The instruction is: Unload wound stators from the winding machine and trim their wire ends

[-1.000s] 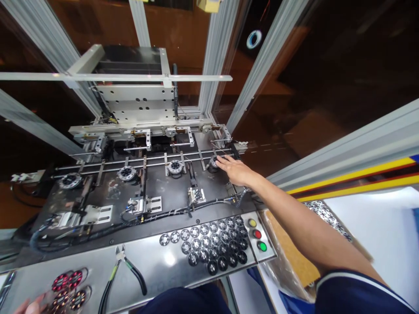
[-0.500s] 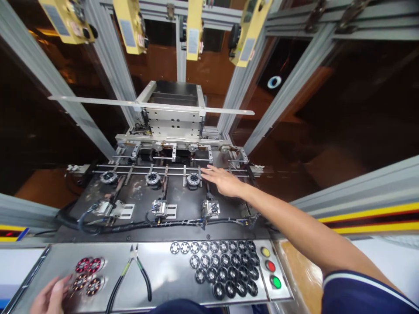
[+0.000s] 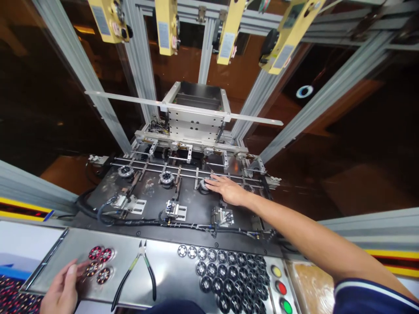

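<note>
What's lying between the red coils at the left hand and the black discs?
Only pliers on the steel shelf, touching neither red coils nor black discs; head view.

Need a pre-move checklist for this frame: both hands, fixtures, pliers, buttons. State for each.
1. Right hand out of the machine: not ok. It reaches in, fingertips on the third fixture.
2. Part seated in the third fixture: cannot tell, the fingers cover it.
3. First fixture and second fixture loaded: ok, each carries a round part.
4. Left hand placed: ok, fingers touch the red-wound discs on the steel tray.
5. Pliers clear: ok, lying on the tray, untouched.
6. Buttons untouched: ok, no hand near them.
</note>
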The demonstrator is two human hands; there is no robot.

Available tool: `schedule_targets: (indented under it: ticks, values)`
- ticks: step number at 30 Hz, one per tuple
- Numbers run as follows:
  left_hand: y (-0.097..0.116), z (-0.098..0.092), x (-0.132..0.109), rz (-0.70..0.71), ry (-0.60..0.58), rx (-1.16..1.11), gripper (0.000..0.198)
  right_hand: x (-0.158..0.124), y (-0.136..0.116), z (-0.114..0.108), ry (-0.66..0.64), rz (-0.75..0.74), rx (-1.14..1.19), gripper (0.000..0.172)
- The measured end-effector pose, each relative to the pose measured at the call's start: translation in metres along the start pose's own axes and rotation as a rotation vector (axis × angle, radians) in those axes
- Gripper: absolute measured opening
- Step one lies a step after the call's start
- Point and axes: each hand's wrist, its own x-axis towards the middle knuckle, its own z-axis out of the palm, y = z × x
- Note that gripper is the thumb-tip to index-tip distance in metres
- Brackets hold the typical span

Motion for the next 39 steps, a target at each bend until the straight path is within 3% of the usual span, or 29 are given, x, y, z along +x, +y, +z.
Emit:
schedule_targets:
  ticks: [3,5,9,13,19,21,23,25,28,30,33,36,39]
  values:
    - [0.012,-0.001,0.003,-0.16,-0.064,-0.067,0.05,0.014,-0.01,-0.008,0.04,-0.026,-0.04,0.055]
    - [0.016,-0.001,0.004,-0.198,-0.062,-0.104,0.058,0.031,-0.02,-0.014,0.075,-0.054,-0.054,0.055]
    - [0.014,0.002,0.005,-0.185,-0.045,-0.144,0.068,0.078,-0.042,-0.02,0.104,-0.14,-0.051,0.069]
    - [0.013,0.001,0.001,-0.171,-0.048,-0.197,0.066,0.121,-0.057,-0.021,0.077,-0.195,-0.038,0.075]
    - [0.018,-0.016,-0.011,-0.176,0.0,-0.198,0.059,0.148,-0.062,-0.013,0.046,-0.207,-0.029,0.076]
    - [0.034,-0.026,-0.006,-0.109,0.02,-0.149,0.055,0.149,-0.062,-0.011,0.045,-0.2,-0.034,0.074]
    - [0.064,-0.036,0.012,0.093,0.041,-0.021,0.047,0.149,-0.062,-0.01,0.044,-0.202,-0.048,0.071]
    - [0.104,-0.042,0.041,0.402,0.082,0.188,0.043,0.15,-0.063,-0.013,0.043,-0.209,-0.068,0.066]
    - [0.167,-0.033,0.099,0.586,0.01,0.271,0.045,0.152,-0.07,-0.023,0.067,-0.206,-0.104,0.054]
    - [0.201,-0.016,0.137,0.706,-0.093,0.348,0.045,0.148,-0.079,-0.035,0.116,-0.178,-0.13,0.052]
    - [0.231,0.019,0.178,0.862,-0.258,0.475,0.041,0.122,-0.094,-0.059,0.235,-0.113,-0.17,0.064]
    - [0.24,0.047,0.194,0.941,-0.351,0.582,0.043,0.064,-0.109,-0.075,0.449,-0.076,-0.204,0.07]
    - [0.239,0.064,0.197,0.947,-0.384,0.66,0.043,-0.014,-0.12,-0.063,0.646,-0.049,-0.177,0.068]
